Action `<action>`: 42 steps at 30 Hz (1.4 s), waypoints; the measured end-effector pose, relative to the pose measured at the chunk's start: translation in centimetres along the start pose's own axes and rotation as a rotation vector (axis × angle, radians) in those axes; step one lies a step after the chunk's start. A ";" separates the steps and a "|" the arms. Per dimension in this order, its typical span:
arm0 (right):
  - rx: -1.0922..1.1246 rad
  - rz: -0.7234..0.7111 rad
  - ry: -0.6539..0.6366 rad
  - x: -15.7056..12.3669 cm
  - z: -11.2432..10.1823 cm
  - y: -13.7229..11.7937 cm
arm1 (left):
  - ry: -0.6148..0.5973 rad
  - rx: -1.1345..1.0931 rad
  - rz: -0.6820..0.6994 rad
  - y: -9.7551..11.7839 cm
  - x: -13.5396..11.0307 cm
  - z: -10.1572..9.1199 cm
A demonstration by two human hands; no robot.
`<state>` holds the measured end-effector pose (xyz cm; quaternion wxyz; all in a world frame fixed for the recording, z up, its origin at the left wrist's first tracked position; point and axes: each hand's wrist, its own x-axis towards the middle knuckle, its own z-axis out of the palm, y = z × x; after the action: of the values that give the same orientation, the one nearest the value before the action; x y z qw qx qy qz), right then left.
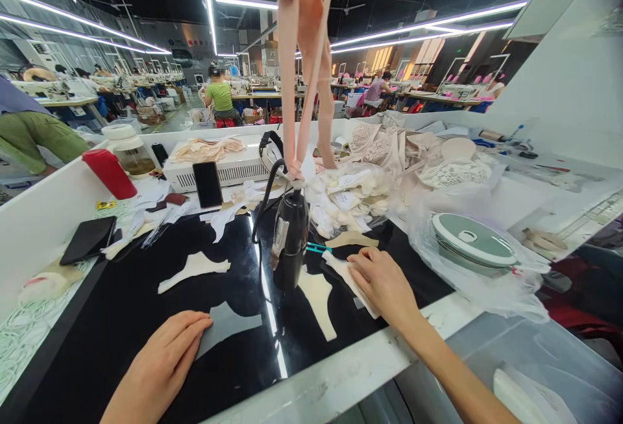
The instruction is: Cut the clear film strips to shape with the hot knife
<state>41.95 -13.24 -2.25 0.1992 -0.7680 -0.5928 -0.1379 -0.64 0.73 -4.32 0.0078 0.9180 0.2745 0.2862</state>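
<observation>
right hand [384, 282] presses fabric piece [339, 267] beside bagged pot [471, 242].

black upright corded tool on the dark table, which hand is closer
Right. The right hand lies just right of the black upright corded tool; the left hand rests farther off, lower left.

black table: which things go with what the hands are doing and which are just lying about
In hand: left hand on grey fabric piece; right hand on white fabric piece; cream cut piece.
Lying about: red cup, phone, green lid.
</observation>
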 end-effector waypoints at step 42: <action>1.590 0.676 -0.420 -5.7 -2.7 -17.3 | -0.066 -1.376 -0.812 14.4 6.3 -2.0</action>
<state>23.85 -15.67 0.05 0.5908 -0.5458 -0.2792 0.5246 9.75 -8.58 3.11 0.6841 0.5436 0.3489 0.3389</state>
